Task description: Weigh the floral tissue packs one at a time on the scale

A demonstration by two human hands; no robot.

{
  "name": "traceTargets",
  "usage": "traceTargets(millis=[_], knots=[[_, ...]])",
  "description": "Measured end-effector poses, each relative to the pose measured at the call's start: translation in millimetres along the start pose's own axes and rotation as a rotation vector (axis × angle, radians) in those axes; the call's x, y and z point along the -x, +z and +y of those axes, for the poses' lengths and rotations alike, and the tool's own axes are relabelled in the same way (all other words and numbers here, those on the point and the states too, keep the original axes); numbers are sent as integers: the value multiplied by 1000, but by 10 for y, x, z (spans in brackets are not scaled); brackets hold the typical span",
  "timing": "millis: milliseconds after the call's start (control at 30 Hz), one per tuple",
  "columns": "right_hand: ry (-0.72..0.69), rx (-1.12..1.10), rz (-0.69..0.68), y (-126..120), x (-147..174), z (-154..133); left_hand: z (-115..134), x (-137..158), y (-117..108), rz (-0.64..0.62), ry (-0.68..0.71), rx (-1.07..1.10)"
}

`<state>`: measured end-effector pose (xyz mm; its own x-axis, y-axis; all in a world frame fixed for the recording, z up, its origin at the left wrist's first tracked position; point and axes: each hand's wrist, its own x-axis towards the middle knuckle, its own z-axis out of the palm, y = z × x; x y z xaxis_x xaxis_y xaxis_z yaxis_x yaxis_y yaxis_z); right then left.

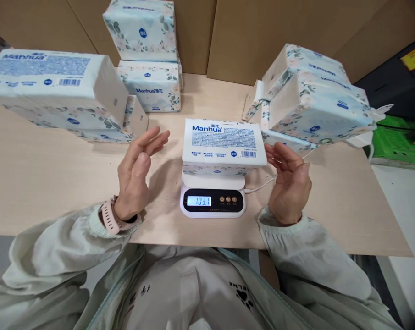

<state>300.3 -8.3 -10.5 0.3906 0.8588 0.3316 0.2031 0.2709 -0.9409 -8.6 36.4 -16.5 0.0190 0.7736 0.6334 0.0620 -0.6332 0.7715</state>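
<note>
A white and pale blue tissue pack (224,144) marked "Manhua" rests on a small white digital scale (213,204). The lit display reads 103.1. My left hand (136,172) is held above the table left of the pack, fingers extended, with a gap between them. On the other side, my right hand (288,178) is open with its fingertips close to the pack's right end; whether they touch it I cannot tell. Neither hand holds anything.
Tissue packs (56,87) are stacked at the left, more packs (148,87) at the back, and others (320,105) at the right. A white cable (262,185) runs from the scale. Cardboard (262,36) stands behind the table; a green crate (398,142) is at far right.
</note>
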Motion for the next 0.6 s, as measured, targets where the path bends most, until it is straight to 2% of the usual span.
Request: traceTargets(millis=[600], knots=[[-15,28,-13,-13,-10,13,-14,-11,-11,3,-29,8]])
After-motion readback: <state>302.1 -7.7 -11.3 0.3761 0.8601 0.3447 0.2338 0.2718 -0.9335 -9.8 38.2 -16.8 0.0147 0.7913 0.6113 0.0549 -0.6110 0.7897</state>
